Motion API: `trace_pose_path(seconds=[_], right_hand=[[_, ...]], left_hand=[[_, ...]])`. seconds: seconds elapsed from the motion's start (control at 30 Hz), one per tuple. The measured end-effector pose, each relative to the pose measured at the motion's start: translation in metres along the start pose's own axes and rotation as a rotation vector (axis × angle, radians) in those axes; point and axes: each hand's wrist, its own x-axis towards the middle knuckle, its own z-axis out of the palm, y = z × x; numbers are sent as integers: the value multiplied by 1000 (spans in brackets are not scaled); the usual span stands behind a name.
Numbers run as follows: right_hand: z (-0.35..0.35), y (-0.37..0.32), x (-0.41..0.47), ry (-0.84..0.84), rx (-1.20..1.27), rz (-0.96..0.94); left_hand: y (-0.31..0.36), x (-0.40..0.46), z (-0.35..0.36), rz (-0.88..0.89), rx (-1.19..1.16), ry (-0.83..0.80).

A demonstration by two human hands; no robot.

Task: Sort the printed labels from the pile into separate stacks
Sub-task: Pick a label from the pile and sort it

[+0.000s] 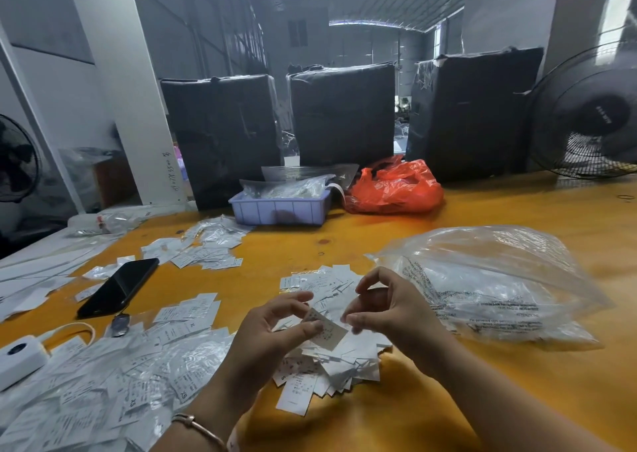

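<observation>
White paper label is pinched in the left hand above the near pile on the table; the right hand hovers, fingers curled, empty. Likely reading its size; next, place it on the matching stack at left.

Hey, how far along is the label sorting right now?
Partly done. Several separate groups of labels already lie on the left of the table, one beside the phone. In hand: the left hand pinches one label, with the right hand close by. Left: a sizeable unsorted pile under the hands.
</observation>
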Motion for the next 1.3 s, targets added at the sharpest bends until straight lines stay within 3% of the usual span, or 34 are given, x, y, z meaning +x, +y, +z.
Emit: trace_pose_path(seconds=[0.1,0.3,0.7,0.8,0.93,1.2,1.3], right_hand=[[2,-1,-1,-58,96,6],[10,3,-3,-117,25,-45],[9,-2,-4,84,-69,-224],[5,-4,-4,-10,-108,-153],[11,-1,-4,-126,-198,-104],[8,2,-2,48,-4,-162],[4,4,0,187,27,-131]], left_hand=[[1,-1,0,-2,-23,-72],[6,-7,6,88,-30,-84],[8,-6,7,61,-81,-4],[10,-5,3,89,-124,48],[10,-7,1,120,-92,0],[12,-7,0,117,-90,44],[10,-7,-1,121,-104,105]])
